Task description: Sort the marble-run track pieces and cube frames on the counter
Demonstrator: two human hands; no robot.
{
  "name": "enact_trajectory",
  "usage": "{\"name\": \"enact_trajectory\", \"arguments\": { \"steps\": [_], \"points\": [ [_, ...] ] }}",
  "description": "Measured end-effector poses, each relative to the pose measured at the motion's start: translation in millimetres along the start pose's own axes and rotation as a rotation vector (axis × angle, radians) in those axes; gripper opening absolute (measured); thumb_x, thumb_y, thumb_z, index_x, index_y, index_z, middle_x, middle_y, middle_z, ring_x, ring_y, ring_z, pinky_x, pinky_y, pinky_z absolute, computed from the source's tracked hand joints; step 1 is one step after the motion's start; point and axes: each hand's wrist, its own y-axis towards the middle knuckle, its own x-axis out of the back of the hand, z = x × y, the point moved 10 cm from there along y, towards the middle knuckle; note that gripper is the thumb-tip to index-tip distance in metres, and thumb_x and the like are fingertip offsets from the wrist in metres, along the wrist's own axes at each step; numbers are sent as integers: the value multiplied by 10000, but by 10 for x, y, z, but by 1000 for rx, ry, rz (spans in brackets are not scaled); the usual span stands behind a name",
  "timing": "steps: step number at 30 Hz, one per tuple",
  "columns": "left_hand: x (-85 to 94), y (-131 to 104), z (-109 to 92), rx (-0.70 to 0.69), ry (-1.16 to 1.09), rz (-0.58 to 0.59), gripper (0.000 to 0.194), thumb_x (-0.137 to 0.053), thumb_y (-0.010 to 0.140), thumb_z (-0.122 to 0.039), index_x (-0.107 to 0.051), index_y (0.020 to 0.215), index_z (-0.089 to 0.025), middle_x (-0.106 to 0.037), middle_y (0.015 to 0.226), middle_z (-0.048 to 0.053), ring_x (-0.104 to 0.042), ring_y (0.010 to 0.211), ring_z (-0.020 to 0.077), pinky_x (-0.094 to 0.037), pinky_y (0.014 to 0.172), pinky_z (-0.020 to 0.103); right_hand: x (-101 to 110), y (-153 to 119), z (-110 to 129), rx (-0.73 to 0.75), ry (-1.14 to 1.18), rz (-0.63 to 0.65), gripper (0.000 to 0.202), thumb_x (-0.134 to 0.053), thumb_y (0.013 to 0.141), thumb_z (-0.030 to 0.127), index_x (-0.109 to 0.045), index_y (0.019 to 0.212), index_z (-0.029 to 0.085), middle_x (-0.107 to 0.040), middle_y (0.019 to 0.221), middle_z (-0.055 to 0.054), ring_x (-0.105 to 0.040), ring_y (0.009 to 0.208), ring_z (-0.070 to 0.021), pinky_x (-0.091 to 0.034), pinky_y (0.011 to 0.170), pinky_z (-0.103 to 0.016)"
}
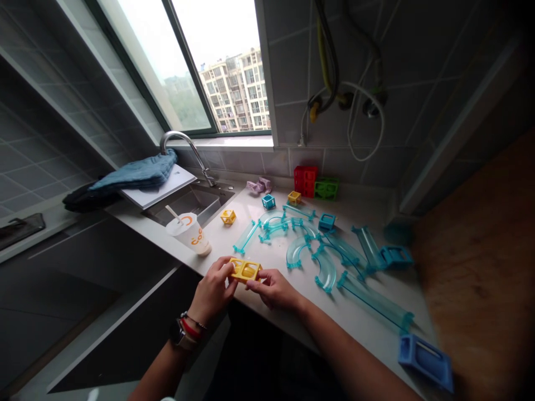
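Over the counter's front edge, a yellow two-cell toy block (246,270) with open frames is held between both hands. My left hand (212,291) closes on its left end. At the right end, my right hand (273,288) pinches it with thumb and fingers. Beyond the hands lie translucent teal track pieces (296,252), some curved and some straight. Single yellow cube frames (228,216) and a teal cube frame (268,201) stand farther back.
A white drink cup with a straw (190,234) stands left near the sink (196,201). Red blocks (305,181) and green blocks (326,189) sit by the wall. A blue block (425,362) lies at the right front. Folded blue cloth (136,171) rests left of the faucet (186,139).
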Motion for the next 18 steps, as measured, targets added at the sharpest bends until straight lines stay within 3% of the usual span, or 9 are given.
{"name": "enact_trajectory", "arguments": {
  "steps": [5,12,15,18],
  "points": [
    [130,65,-69,-79,23,4,63,-540,907,-184,-563,901,-242,-622,1340,77,-686,1008,260,-544,694,333,-78,-7,4,14,-25,38,437,-678,878,616,-625,859,183,-456,417,99,-445,330,-87,-290,348,-182],
    [160,50,-144,-165,-94,37,159,-520,844,-84,-555,868,-237,-589,1418,86,-692,1068,259,-576,820,359,-79,5,-27,23,8,42,427,-702,861,588,-654,887,164,-499,443,84,-467,336,-92,-318,352,-188],
    [126,30,-132,-173,5,87,98,-613,896,-230,-626,990,-253,-561,1456,111,-697,1092,304,-594,841,407,-18,25,-40,39,-15,-22,388,-687,880,541,-684,924,155,-527,439,73,-479,329,-97,-329,346,-183],
    [138,22,-105,-194,69,108,404,-722,871,-432,-645,1240,-286,-587,1426,133,-641,1225,379,-549,1001,519,93,24,-27,56,-52,-164,336,-671,897,499,-681,896,164,-554,442,62,-497,332,-101,-339,338,-177]
  ]
}}
